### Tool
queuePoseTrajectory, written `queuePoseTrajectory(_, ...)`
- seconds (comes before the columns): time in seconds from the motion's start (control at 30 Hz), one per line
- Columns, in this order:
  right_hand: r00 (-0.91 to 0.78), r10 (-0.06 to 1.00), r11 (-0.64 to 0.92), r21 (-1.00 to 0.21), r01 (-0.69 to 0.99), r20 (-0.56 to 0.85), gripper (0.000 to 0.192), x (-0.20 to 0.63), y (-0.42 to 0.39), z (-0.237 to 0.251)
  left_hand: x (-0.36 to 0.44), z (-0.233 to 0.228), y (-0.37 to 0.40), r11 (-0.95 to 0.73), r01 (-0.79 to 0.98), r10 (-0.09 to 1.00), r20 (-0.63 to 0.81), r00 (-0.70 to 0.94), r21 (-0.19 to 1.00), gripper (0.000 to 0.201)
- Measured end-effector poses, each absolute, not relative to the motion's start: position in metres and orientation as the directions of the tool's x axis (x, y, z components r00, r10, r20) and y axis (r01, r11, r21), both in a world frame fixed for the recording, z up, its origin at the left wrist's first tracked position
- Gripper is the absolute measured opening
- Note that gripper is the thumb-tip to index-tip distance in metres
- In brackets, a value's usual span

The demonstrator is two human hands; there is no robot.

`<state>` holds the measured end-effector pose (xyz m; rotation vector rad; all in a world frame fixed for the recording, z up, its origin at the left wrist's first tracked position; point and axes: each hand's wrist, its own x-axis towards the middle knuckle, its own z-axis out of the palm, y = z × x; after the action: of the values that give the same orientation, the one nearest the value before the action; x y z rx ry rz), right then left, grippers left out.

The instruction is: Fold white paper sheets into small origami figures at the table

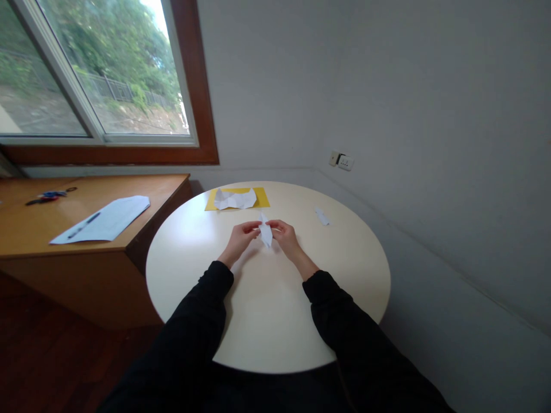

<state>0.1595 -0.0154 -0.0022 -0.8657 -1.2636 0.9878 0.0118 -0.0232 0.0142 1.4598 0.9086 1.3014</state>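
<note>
A small piece of folded white paper is held up over the round table, narrow and pointed at its top and bottom ends. My left hand pinches its left edge between thumb and fingers. On the opposite edge, my right hand grips it in the same way. Behind the hands, a creased white sheet rests on a flat yellow sheet. To the right, a small white paper strip lies by itself on the tabletop.
The round cream table stands against the wall. At left, a wooden desk carries white papers, a pen and a small dark and blue cluster of items. A wall socket is beyond the table.
</note>
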Motion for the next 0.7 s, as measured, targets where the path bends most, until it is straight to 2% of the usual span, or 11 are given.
queuePoseTrajectory(0.27,-0.077,0.944,0.307,-0.939,-0.157,0.322,0.021,0.1593,-0.0217,0.0030,0.0103,0.0133,-0.0221,-0.261,-0.118,0.949,0.277,0.147,0.958,0.033)
queuePoseTrajectory(0.5,-0.004,0.940,0.340,-0.933,-0.119,0.342,0.016,0.1610,-0.0133,-0.0042,0.0099,0.0155,-0.0249,-0.353,-0.039,0.902,0.351,0.249,0.935,0.026)
queuePoseTrajectory(0.7,-0.049,0.937,0.338,-0.932,-0.127,0.347,0.017,0.1609,-0.0168,-0.0024,0.0118,0.0173,-0.0256,-0.340,-0.039,0.923,0.341,0.178,0.940,0.020)
